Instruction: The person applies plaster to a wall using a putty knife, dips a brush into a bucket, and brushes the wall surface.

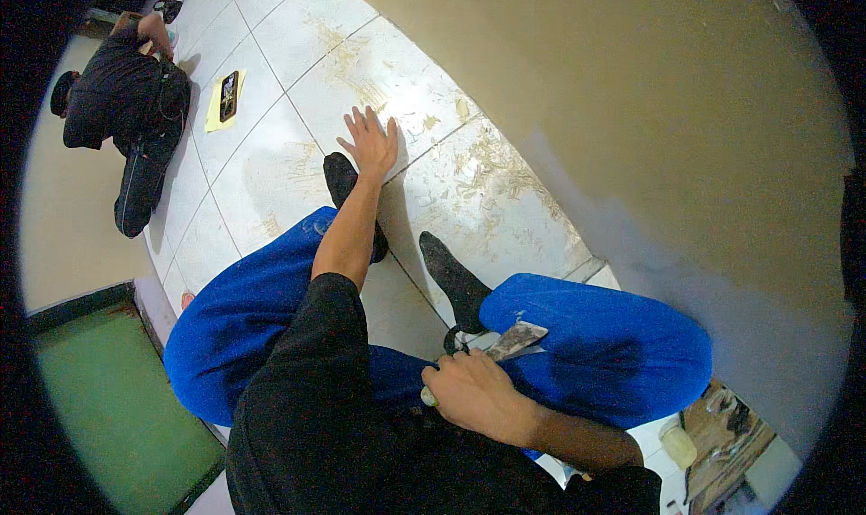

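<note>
My left hand (370, 145) is on the white tiled floor (234, 163), fingers spread and holding nothing, just past my dark sock. Pale dried residue (483, 168) is scattered over the tiles to its right, near the wall's base. My right hand (474, 393) rests over my lap, closed on the light handle of a scraper (516, 339), whose wide, stained metal blade points up and right against my blue trouser leg. Part of the handle shows below my fingers.
Another person (126, 100) in dark clothes kneels at upper left, near a phone (228, 96) on yellow paper. A beige wall (649, 100) borders the tiles on the right. Lower left is a green recessed panel (117, 389). A pale container (677, 443) and a worn board lie lower right.
</note>
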The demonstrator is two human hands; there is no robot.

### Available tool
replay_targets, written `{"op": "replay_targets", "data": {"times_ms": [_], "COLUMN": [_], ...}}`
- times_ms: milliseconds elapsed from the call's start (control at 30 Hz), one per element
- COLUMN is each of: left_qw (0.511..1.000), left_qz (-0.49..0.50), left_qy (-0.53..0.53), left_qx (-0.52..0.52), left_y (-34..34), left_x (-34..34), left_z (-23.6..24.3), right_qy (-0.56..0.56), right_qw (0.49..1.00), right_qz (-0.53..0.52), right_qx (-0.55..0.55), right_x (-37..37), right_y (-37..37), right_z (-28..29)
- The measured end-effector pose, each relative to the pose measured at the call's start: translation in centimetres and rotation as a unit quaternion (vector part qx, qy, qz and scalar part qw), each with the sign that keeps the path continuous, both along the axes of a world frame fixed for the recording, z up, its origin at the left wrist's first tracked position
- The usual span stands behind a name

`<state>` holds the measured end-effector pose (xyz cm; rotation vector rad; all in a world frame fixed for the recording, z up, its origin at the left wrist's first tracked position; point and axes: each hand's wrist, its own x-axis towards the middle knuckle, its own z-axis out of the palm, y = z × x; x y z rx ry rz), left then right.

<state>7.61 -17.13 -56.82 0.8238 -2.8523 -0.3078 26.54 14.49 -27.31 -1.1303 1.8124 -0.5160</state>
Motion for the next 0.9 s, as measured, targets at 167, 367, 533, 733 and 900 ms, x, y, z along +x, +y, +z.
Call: {"op": "replay_targets", "data": {"times_ms": [167,367,533,733,900], "left_qw": [0.999,0.984,0.970,0.971,0.998], "left_qz": [-0.025,-0.139,-0.223,-0.234,-0.027], "left_qy": [-0.022,0.012,0.035,0.028,-0.060], "left_qx": [-0.032,-0.109,-0.091,-0.046,-0.008], "left_y": [0.2,2.1,5.1,6.1,5.2], "left_x": [0.3,1.7,3.5,5.0,5.4], "left_z": [0.0,0.3,-0.1,-0.3,0.4], "right_qy": [-0.008,-0.003,0.012,0.034,0.042], "right_qw": [1.000,1.000,1.000,0.999,0.999], "right_qz": [0.008,0.000,0.009,-0.020,-0.005], "right_qx": [-0.002,0.006,0.004,-0.016,-0.009], "right_x": [-0.1,0.3,0.7,1.9,1.8], "right_y": [-0.1,-0.2,-0.3,0.0,-0.1], "right_z": [0.1,-0.1,-0.4,-0.6,-0.2]}}
